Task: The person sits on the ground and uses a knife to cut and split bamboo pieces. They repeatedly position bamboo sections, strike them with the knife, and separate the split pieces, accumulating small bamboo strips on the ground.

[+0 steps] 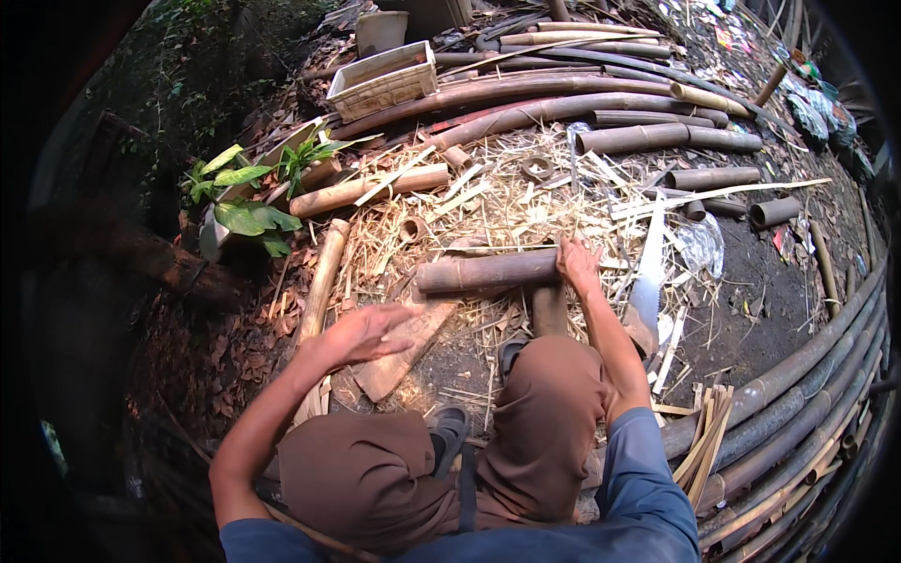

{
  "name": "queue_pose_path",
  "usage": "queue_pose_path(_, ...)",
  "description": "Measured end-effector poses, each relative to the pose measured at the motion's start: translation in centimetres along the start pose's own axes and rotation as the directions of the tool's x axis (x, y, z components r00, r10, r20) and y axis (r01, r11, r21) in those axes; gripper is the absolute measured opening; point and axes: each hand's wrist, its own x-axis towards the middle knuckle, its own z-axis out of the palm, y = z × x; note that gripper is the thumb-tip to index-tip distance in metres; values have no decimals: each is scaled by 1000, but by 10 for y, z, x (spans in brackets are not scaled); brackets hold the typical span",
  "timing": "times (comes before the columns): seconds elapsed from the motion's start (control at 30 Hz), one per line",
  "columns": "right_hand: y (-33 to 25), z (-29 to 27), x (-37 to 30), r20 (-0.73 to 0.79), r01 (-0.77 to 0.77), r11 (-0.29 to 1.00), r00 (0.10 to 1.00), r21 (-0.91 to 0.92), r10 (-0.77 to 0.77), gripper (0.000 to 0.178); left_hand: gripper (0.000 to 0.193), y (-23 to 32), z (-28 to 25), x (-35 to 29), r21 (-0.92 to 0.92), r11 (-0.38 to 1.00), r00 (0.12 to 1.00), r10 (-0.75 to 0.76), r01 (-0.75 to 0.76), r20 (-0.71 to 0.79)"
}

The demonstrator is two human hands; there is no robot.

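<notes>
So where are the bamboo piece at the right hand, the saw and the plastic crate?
Bamboo piece [488, 271]: head view, middle of its length.
Saw [649, 267]: head view, middle of its blade.
Plastic crate [389, 97]: head view, its near long wall.

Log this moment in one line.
left hand: open, empty; right hand: at right end of bamboo section; handsaw: right of bamboo section

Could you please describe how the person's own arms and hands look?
The left hand and right hand are ungloved, with no watch visible. The forearms are uncovered. The left sleeve and right sleeve are blue fabric, ending near the elbows.
</notes>
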Motion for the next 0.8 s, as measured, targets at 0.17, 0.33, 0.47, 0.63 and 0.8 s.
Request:
queue_pose_path(0.17,21,-3,28,-10,180,983,984,-31,-180,26,50,-20,140,-83,-588,777,959,-282,225,-6)
queue_pose_path(0.33,-7,-47,-4,-281,457,856,877,242,-389,20,46,-22,227,-77,-567,812,863,-378,135,-336)
queue_pose_path(0.47,-51,-87,-69,-125,460,849,888,259,-443,21,79,11,154,-15,-362,929,595,-333,75,-731)
queue_pose_path(0.63,-121,-62,-127,289,454,812,774,367,-563,28,56,4,215,20,-269,948,715,-308,172,-627)
queue_pose_path(0.8,-67,-24,-92,-60,294,944,956,148,-288,50,37,-4,248,-63,-746,572,609,-739,342,-287)
